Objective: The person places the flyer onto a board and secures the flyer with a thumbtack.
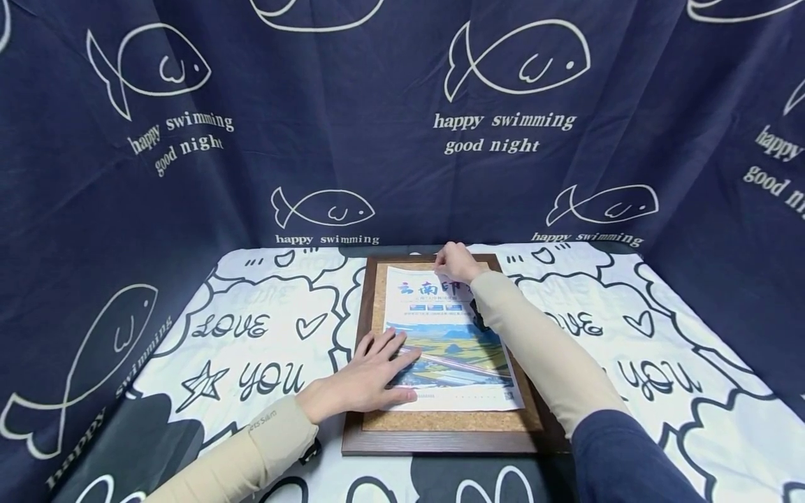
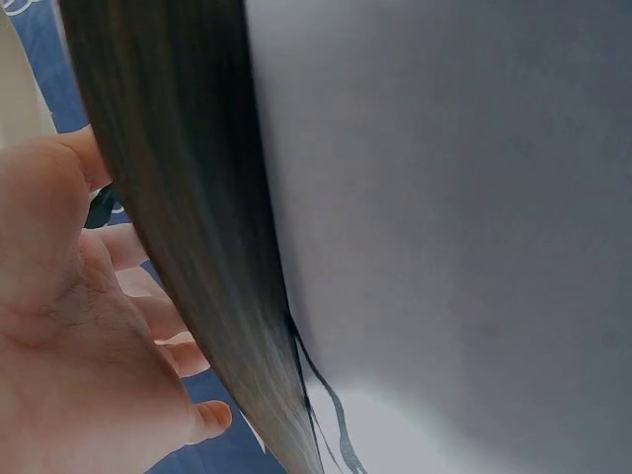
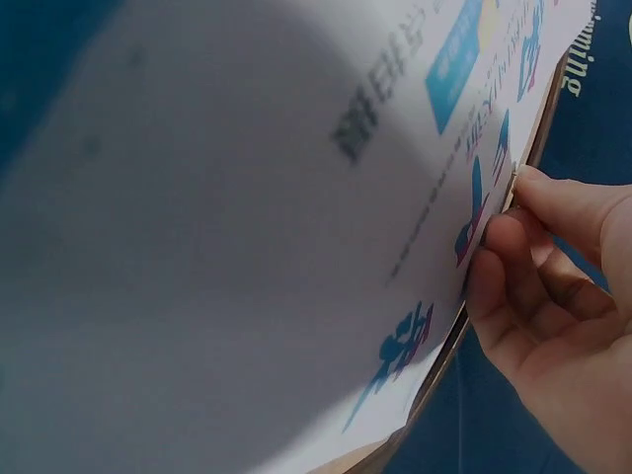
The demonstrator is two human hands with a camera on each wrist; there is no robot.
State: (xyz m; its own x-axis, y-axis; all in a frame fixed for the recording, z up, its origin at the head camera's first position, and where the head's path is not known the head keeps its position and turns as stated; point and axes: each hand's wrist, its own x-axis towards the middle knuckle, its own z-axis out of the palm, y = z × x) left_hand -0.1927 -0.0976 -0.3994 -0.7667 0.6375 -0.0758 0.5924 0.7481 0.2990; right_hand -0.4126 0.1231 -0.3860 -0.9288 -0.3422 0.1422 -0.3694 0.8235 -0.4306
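A printed poster with a landscape picture lies on a cork board that has a dark brown wooden frame. My left hand rests with spread fingers on the poster's lower left part. At the poster's top edge, my right hand has its fingers curled, with the thumb close to the fingertips. In the right wrist view a tiny thing, possibly a pin, shows by the thumb of the right hand, against the poster; the fingers mostly hide it.
A white cloth with black drawings and lettering covers the table on both sides of the board. Behind it hangs a dark blue curtain printed with fish, close to the board's far edge.
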